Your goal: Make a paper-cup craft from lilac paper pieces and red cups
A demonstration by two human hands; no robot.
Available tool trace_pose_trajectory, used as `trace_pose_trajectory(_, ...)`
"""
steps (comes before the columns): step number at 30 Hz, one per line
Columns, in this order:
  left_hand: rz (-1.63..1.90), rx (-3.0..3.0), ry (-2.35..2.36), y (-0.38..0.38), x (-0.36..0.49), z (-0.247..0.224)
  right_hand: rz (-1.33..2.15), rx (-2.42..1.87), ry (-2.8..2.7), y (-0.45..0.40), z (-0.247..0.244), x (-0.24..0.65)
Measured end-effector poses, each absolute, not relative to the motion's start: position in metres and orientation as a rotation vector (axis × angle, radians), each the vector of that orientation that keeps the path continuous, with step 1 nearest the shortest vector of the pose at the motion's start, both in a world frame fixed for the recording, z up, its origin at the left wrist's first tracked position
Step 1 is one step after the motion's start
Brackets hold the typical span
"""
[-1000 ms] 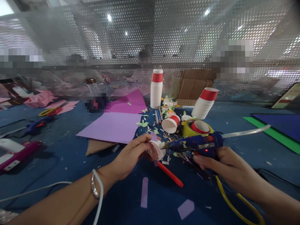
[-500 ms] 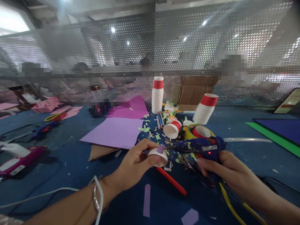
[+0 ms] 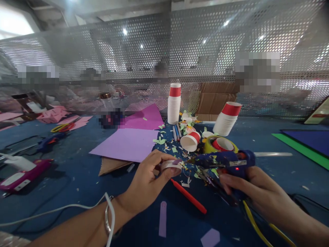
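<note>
The right hand (image 3: 253, 184) is gripping the glue gun (image 3: 222, 160) lengthwise toward the white paper piece (image 3: 169, 164) (the left hand's (image 3: 145, 180) fingers are pinching it), just right of it.

The single camera on your head looks forward and down, close over your left hand (image 3: 145, 181) at seven o'clock and your right hand (image 3: 253, 185) at four, out across the table (image 3: 138, 233) to the mesh screen (image 3: 144, 61), which stands farther off and spans ten to two.

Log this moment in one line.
left hand: holding white piece with purple paper | right hand: gripping blue glue gun, nozzle near piece | red pen: on table
</note>
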State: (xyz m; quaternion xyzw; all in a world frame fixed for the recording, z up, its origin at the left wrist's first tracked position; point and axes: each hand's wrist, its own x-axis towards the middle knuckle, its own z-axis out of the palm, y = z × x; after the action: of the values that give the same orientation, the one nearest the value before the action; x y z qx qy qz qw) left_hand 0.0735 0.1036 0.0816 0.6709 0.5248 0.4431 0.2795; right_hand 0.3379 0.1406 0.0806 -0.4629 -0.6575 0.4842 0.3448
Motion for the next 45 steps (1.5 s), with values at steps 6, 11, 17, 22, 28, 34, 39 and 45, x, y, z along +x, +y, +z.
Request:
trace_pose_trajectory(6, 1.171, 1.378, 1.121, 0.101, 0.088, 0.077, 1.333, -1.125, -1.518, 0.143, 0.077, 0.332)
trace_pose_trajectory(11, 1.147, 1.283, 1.12, 0.097, 0.104, 0.08, 1.202, -1.183, -1.585, 0.141, 0.08, 0.321)
trace_pose_trajectory(17, 1.158, 1.431, 1.22, 0.1, 0.12, 0.081, 1.144, -1.139, -1.712, 0.14, 0.08, 0.318)
trace_pose_trajectory(22, 1.23, 1.455, 1.28, 0.102, 0.136, 0.086, 1.243, -1.128, -1.67, 0.141, 0.074, 0.321)
trace_pose_trajectory(28, 1.268, 1.231, 1.026, 0.094, 0.148, 0.084, 1.27, -1.102, -1.577, 0.141, 0.071, 0.324)
trace_pose_trajectory(34, 1.307, 0.904, 0.802, 0.09, 0.151, 0.086, 1.174, -1.081, -1.605, 0.141, 0.073, 0.321)
trace_pose_trajectory(39, 1.291, 0.785, 0.866, 0.089, 0.153, 0.089, 1.009, -1.167, -1.664, 0.139, 0.078, 0.318)
trace_pose_trajectory(45, 1.275, 0.777, 0.853, 0.096, 0.153, 0.082, 0.888, -1.133, -1.75, 0.134, 0.082, 0.315)
